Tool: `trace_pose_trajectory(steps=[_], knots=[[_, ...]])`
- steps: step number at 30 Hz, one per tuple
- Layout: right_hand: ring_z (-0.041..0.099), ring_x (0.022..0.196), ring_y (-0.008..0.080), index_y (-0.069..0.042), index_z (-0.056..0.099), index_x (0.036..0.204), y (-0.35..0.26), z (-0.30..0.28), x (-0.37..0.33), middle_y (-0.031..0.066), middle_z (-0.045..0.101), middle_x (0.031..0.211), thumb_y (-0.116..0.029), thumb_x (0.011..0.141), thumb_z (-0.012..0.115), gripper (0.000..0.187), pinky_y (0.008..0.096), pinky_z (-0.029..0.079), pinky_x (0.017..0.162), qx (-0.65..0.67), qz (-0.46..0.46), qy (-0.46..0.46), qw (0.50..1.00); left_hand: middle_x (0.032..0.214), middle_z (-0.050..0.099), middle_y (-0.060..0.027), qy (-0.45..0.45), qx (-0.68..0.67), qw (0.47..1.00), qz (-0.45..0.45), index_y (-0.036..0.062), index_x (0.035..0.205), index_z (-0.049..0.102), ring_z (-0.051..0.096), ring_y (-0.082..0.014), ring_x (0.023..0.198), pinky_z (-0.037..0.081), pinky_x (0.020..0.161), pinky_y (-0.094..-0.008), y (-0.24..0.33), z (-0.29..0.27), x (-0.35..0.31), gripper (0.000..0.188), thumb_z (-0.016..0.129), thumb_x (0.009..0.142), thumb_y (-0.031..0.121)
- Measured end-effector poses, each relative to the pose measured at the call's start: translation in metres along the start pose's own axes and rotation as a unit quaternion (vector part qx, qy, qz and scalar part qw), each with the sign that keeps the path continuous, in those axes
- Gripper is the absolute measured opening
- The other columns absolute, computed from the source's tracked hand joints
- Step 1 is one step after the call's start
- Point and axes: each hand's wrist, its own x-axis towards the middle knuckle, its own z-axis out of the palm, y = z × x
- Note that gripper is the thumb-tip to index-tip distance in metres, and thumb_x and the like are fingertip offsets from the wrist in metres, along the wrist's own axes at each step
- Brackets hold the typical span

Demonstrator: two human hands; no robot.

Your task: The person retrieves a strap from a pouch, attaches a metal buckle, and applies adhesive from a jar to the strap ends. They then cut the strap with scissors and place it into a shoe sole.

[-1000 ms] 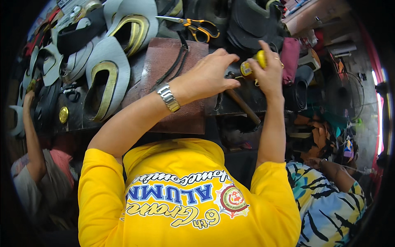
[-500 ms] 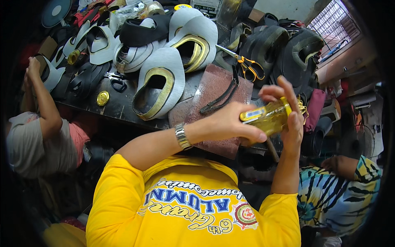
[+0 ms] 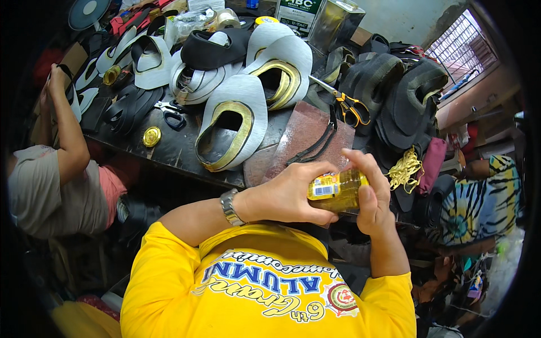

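Note:
Held sideways close in front of my chest is a yellowish see-through jar (image 3: 345,194) with a yellow label. My left hand (image 3: 284,193) grips its left end, thumb below. Around the yellow-rimmed right end curl the fingers and thumb of my right hand (image 3: 375,197); whether that end is a lid or a base I cannot tell. Just beyond my hands lies a reddish-brown flat board (image 3: 298,132) with a black strap (image 3: 321,143) on it. Grey-white shoe-upper pieces (image 3: 251,107) with gold lining rest to its left.
Orange-handled scissors (image 3: 352,110) lie beside dark stacked pieces (image 3: 408,96). Farther left are black-handled scissors (image 3: 170,115) and a round gold lid (image 3: 151,136). Tins (image 3: 335,25) stand at the back. A yellow cord bundle (image 3: 404,170) is at right. People sit on both sides.
The jar has come lower and nearer my chest, its label turned more into view. My right hand's fingers have closed further around its end. The whole view has shifted slightly.

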Motion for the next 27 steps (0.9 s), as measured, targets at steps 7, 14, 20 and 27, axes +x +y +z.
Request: trace_pose_trajectory(steps=[7,14,20,27], knots=[[0.062,0.110,0.0273,0.002,0.048,0.143,0.026,0.027,0.002,0.0158,0.062,0.124,-0.039,0.105,0.043,0.056,0.0364,0.044,0.102,0.042,0.173,0.103,0.979,0.109,0.062,-0.0219,0.114,0.221,0.968,0.027,-0.0020,0.123,0.056,0.064,-0.0400,0.101,0.052,0.090,-0.0417,-0.021,0.007,0.015,0.068,0.087,0.065,0.018],[0.054,0.112,0.0208,-0.003,0.062,0.106,0.041,0.008,0.014,0.0114,0.059,0.113,-0.043,0.101,0.060,0.040,0.0328,0.040,0.100,0.125,0.032,0.198,0.972,0.107,0.065,-0.0166,0.172,0.191,0.964,0.067,0.0026,0.121,0.058,0.067,-0.0324,0.097,0.053,0.087,-0.0380,-0.023,-0.008,0.010,0.064,0.088,0.068,0.020],[0.054,0.116,0.0302,-0.002,0.064,0.102,0.029,0.012,-0.001,0.0151,0.061,0.117,-0.026,0.099,0.064,0.024,0.0407,0.044,0.098,-0.257,-0.048,0.114,0.958,0.108,0.067,-0.0110,0.167,0.200,0.964,0.055,0.0049,0.123,0.056,0.068,-0.0221,0.095,0.055,0.086,-0.0333,-0.018,-0.009,0.005,0.061,0.087,0.073,0.021],[0.046,0.139,0.0249,-0.015,0.061,0.140,0.032,0.034,-0.014,0.0105,0.043,0.153,-0.006,0.101,0.059,0.040,0.0356,0.040,0.114,0.153,0.009,0.137,0.979,0.107,0.068,-0.0090,0.173,0.121,0.976,0.044,0.0035,0.124,0.056,0.067,-0.0163,0.097,0.055,0.087,-0.0306,-0.015,-0.003,0.005,0.060,0.086,0.075,0.023]])
